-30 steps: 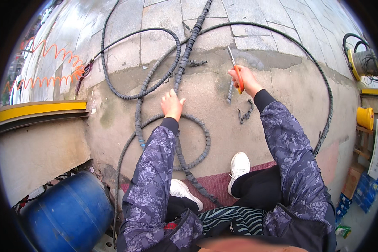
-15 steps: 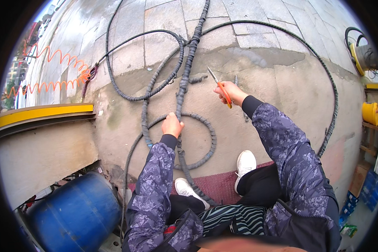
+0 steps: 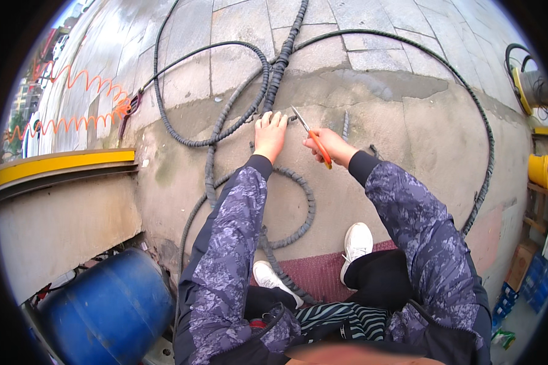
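A thick black cable (image 3: 278, 72), spirally wrapped, runs from the far edge toward my feet. My left hand (image 3: 270, 137) lies over this cable with its fingers curled down onto it, and the hand hides the stretch below. To its right, my right hand (image 3: 329, 146) grips orange-handled scissors (image 3: 323, 157). Their pointed blades angle up and left, just right of my left fingertips. A short dark stub (image 3: 292, 118) shows by the blade tip. Short wrapped pieces, one a grey upright-lying length (image 3: 346, 125), rest on the ground beyond my right hand.
Cable loops (image 3: 486, 131) spread across the paving on both sides. A blue barrel (image 3: 106, 304) stands at the lower left, below a yellow-edged ledge (image 3: 67, 165). An orange coiled hose (image 3: 85, 126) hangs at the left. A yellow bucket (image 3: 539, 171) and a cable reel (image 3: 533, 91) are at the right.
My left hand has moved farther along the cable, away from me. The right hand, with the scissors, has shifted slightly left and nearer, closing the gap between the hands.
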`<control>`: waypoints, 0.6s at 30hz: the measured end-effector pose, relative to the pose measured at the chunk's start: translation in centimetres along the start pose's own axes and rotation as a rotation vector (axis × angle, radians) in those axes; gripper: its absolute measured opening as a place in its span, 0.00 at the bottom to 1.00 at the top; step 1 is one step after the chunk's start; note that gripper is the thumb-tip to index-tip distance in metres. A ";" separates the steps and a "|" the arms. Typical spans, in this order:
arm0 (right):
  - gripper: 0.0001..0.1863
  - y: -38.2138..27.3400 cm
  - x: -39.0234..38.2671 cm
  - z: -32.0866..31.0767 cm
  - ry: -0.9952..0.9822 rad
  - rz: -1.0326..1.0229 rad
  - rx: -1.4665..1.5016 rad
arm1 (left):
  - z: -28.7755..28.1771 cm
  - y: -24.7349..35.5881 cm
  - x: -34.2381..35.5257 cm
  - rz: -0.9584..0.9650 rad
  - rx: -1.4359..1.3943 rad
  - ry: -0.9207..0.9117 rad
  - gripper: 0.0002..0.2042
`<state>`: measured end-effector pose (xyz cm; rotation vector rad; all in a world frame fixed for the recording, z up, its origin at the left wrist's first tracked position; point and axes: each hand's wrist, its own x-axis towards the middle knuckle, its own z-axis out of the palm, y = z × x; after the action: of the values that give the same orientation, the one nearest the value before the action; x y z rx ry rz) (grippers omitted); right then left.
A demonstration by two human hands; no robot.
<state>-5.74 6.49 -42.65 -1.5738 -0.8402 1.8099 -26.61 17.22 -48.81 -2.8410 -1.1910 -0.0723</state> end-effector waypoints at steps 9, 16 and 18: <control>0.14 1.1 -2.2 -1.3 0.090 0.030 0.038 | 0.3 -2.3 2.9 -0.076 -0.200 -0.096 0.10; 0.13 1.3 -2.0 3.1 -0.052 -0.029 0.175 | -6.9 -6.5 2.1 -0.501 -0.760 0.020 0.15; 0.14 1.4 -2.2 5.1 -0.149 -0.047 0.218 | -8.6 -7.1 1.2 -0.509 -0.765 0.009 0.17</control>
<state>-10.62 3.51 -41.90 -1.2860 -0.7124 1.9315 -31.00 22.43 -39.89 -2.9643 -2.2521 -0.6990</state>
